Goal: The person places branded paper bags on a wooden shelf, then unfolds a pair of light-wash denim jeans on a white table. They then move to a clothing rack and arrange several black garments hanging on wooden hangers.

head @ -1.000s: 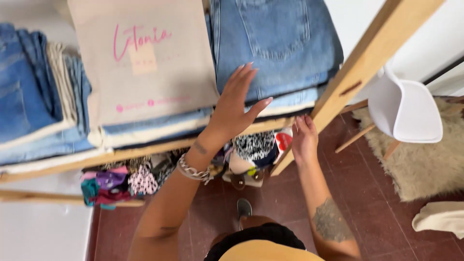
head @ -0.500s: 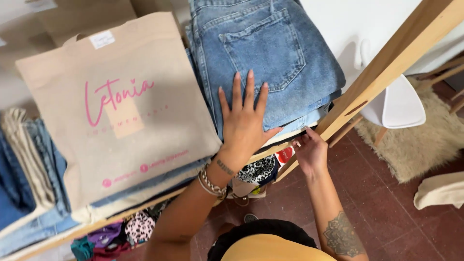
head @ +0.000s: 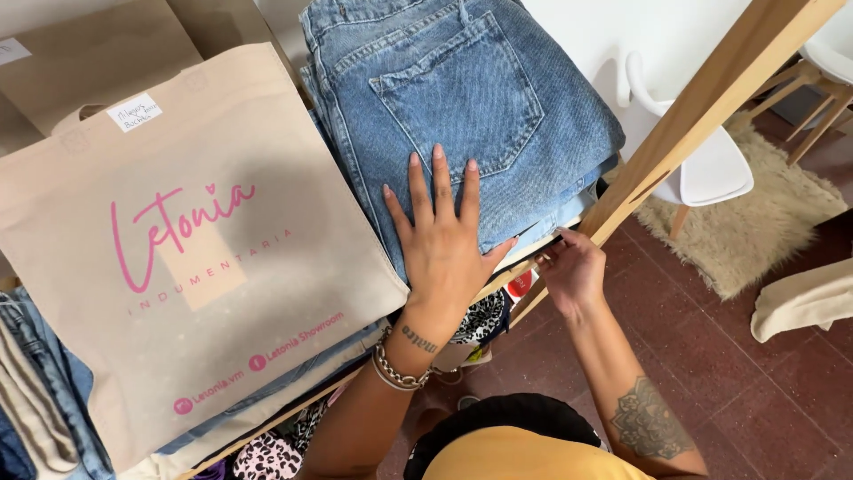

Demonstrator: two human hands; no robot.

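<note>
Up on the wooden shelf (head: 267, 425), a beige fabric tote bag (head: 191, 258) with pink lettering lies flat over the left part, its bottom edge hanging past the shelf's front edge. A small white paper label (head: 134, 112) sits near the bag's top edge, beside its handle. Just right of the bag, touching it, is a stack of folded blue denim jeans (head: 462, 98), a back pocket facing up; the stack reaches the shelf's front edge by the slanted pale wooden post (head: 702, 107). More folded denim (head: 49, 391) lies at the shelf's left end, partly under the bag.

Below the shelf, patterned fabrics (head: 267, 455), some leopard-printed, are bunched together; what holds them cannot be told.

The left hand (head: 442, 240) lies palm-down on the top pair of jeans near the front edge, fingers (head: 437, 182) spread flat and straight, gripping nothing; a silver chain bracelet (head: 395, 369) circles its wrist. The right hand (head: 573, 271) is at the stack's front right corner, beside the post, fingers curled against the edges of the lower folded layers; whether it actually pinches one cannot be told

Beyond the post stand a white plastic chair (head: 711, 169) and a shaggy cream rug (head: 764, 222) on the red tiled floor (head: 737, 391)
</note>
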